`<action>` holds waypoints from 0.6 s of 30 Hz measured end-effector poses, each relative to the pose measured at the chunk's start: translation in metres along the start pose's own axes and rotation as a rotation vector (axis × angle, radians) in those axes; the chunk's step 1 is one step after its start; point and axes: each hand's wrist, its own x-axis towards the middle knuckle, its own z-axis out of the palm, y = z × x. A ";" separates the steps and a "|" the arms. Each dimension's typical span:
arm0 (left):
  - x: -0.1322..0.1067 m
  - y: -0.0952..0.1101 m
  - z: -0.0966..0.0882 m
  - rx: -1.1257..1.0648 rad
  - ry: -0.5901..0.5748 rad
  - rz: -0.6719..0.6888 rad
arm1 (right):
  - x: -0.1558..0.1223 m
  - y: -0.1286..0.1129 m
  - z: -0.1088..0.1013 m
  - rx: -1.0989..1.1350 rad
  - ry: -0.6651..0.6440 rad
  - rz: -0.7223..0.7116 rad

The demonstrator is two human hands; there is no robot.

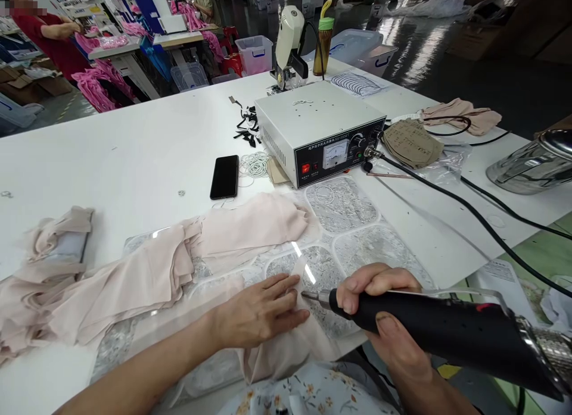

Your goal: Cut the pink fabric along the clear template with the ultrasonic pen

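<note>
My left hand [259, 311] lies flat with fingers stretched out, pressing a pale pink fabric piece [286, 349] onto a clear patterned mat [353, 224] near the table's front edge. My right hand [384, 308] is wrapped round a black handheld welding tool [447, 328]. Its metal tip [308, 295] touches the fabric just beside my left fingertips. More pale pink fabric [179, 260] lies spread to the left of my left hand.
A white control box [319, 129] with a meter stands behind the mat, black cables [469, 209] running from it to the right. A black phone [224, 176], white elastic loops [254, 164], a fabric pile [49, 254] and a metal lamp head [531, 165] lie around. Another person works at the far left.
</note>
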 end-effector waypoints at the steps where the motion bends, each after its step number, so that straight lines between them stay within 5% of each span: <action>1: 0.000 0.000 0.000 -0.003 0.000 0.000 | 0.001 0.000 0.001 0.001 0.012 -0.008; 18: -0.002 0.000 0.001 -0.024 0.019 0.003 | 0.006 0.008 0.000 -0.054 0.060 -0.016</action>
